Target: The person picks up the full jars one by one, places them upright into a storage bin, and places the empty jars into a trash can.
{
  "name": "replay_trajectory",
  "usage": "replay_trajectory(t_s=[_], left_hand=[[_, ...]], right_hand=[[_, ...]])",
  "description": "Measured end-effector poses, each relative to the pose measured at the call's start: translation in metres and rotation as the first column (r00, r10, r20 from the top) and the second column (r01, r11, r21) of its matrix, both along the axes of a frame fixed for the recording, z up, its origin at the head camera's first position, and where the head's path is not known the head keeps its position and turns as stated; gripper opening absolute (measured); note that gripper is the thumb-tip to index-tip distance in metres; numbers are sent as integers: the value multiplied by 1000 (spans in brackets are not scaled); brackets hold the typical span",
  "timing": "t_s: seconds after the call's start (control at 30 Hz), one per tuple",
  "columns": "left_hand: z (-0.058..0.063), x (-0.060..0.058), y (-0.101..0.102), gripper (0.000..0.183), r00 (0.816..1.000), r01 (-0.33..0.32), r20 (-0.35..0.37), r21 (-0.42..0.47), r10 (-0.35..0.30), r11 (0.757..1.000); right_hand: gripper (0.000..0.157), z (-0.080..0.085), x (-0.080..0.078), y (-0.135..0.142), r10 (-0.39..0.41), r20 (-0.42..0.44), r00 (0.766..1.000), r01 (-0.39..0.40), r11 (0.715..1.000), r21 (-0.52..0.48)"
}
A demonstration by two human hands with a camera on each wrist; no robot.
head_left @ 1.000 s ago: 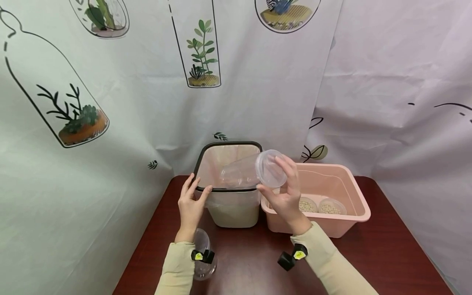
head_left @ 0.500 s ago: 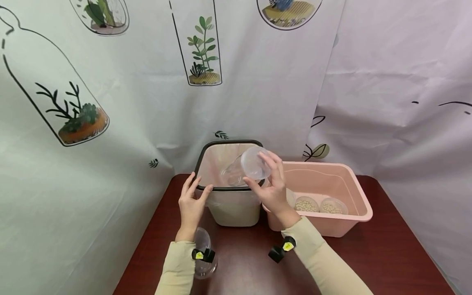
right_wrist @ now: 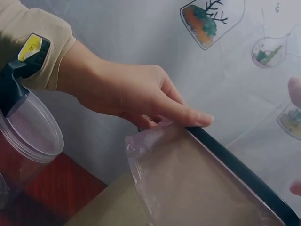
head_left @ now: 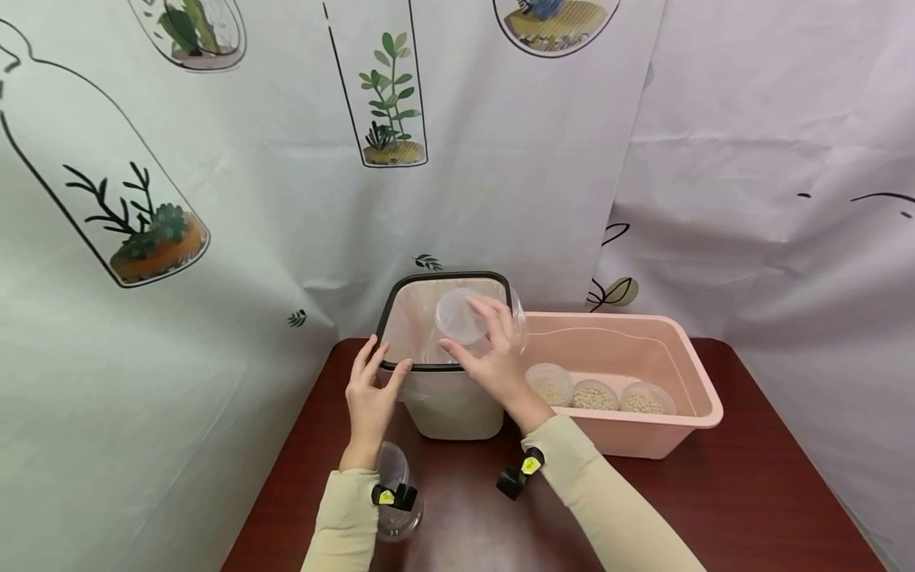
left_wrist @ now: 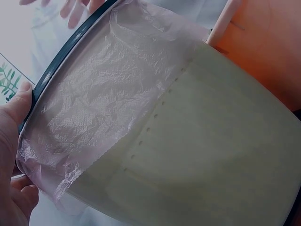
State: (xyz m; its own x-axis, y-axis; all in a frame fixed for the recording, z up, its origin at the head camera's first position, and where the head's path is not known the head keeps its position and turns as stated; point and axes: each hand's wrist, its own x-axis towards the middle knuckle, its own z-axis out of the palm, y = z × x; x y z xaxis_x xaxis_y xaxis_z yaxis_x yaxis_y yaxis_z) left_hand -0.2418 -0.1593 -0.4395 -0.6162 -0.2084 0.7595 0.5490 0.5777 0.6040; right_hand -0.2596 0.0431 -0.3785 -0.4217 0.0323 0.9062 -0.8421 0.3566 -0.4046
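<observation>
My left hand (head_left: pixel 369 405) grips the black rim (head_left: pixel 436 368) of a trash bin (head_left: pixel 457 413) at its front left corner; its thumb (left_wrist: pixel 21 101) lies against the rim in the left wrist view. A wrinkled plastic liner (left_wrist: pixel 94 84) hangs over the bin's outside. My right hand (head_left: pixel 493 353) is above the bin's opening, thumb and fingers around the lid end of a clear plastic jar (head_left: pixel 457 315). The jar's body is mostly hidden by the hand and the bin wall. Only fingertips of the right hand (right_wrist: pixel 296 92) show in the right wrist view.
A pink tub (head_left: pixel 629 334) stands right of the bin, with three round clear jars (head_left: pixel 593 396) of pale beads inside. Another clear lidded jar (head_left: pixel 396 520) stands on the dark red table (head_left: pixel 457 508), partly behind the left forearm. A printed cloth (head_left: pixel 500 159) hangs behind.
My right hand has moved left with the jar, from over the tub's edge to the middle of the bin's opening. The left hand stays on the rim. The tub's leftmost jar has come into view.
</observation>
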Motion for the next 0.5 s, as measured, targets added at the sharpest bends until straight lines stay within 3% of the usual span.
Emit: replay_trajectory(t_s=[0.17,0.27,0.5], left_hand=[[1,0,-1,46,1000,-2,18,-6,2,1000],[1,1,-1,46,1000,-1,30,-6,1,1000],[1,2,-1,48,1000,10,10,-2,-10,1000]], right_hand=[[66,-2,-2,-1,29,130,991,-44,992,116],[65,-4,-2,-1,-8,211,977,-35,980,197],[59,-1,-1,-1,-85,350,933,-61,920,386]])
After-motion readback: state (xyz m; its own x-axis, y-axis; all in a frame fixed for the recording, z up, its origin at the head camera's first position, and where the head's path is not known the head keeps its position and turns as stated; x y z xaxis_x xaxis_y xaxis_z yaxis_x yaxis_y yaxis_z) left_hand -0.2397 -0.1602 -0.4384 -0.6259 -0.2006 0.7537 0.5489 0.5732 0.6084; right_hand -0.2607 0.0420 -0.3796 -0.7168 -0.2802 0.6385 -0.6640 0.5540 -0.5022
